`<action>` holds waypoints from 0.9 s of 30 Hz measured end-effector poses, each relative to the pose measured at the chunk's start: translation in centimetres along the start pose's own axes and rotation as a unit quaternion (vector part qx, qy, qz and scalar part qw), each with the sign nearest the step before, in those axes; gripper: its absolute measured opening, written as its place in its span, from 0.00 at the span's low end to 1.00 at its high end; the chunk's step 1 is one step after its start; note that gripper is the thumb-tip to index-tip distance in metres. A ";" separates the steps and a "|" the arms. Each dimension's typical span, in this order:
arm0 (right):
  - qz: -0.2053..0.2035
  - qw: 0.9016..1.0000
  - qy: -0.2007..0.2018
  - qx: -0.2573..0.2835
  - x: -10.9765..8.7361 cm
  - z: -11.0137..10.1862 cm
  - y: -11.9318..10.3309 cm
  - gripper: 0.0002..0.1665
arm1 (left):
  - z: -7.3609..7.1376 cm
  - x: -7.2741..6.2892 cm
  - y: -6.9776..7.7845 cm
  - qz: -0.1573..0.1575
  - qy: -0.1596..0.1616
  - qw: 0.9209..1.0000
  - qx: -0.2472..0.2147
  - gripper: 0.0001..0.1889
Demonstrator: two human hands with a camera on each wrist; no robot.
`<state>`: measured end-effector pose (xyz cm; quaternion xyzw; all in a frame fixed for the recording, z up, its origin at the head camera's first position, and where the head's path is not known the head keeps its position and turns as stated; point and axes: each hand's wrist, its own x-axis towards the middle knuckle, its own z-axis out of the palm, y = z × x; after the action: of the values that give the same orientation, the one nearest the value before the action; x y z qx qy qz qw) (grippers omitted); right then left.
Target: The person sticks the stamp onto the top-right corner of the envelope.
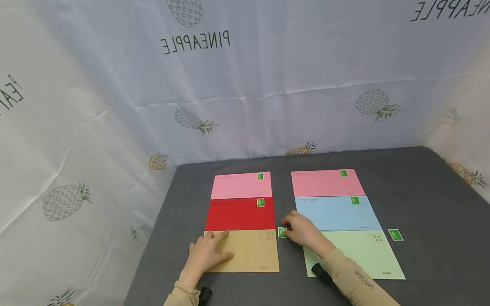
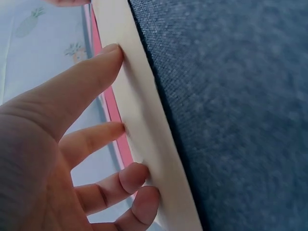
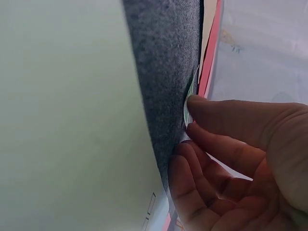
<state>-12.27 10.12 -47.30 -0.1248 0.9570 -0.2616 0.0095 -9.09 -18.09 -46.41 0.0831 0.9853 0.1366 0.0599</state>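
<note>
Fingertips of my left hand (image 1: 206,253) rest on the tan envelope (image 1: 252,255), spread along its left side. In the left wrist view the thumb and fingers of that left hand (image 2: 91,139) touch the paper. My right hand (image 1: 304,229) pinches a green stamp (image 1: 282,232) by its edge, over the gap between the two columns of envelopes. The right wrist view shows the stamp (image 3: 189,103) slightly tilted between thumb and index finger. Beneath the right forearm lies a light green envelope (image 1: 360,255), partly covered. A second loose green stamp (image 1: 395,234) lies to its right.
Above the tan envelope lie red (image 1: 239,216) and pink (image 1: 237,189) envelopes with stamps at upper right. The right column has stamped blue (image 1: 333,216) and pink (image 1: 325,185) envelopes. All lie on a dark grey table (image 1: 440,199) before a pineapple-print curtain (image 1: 268,106).
</note>
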 end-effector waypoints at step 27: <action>-0.053 0.987 -0.071 0.131 0.3 -0.5 0.7 0.07 | 0.2 0.0 -0.5 -0.016 -0.016 1.000 0.002 0.36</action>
<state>-12.81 10.89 -47.21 -0.1916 0.9034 -0.3751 0.0801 -9.08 -18.51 -46.74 0.0698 0.9856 0.1326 0.0781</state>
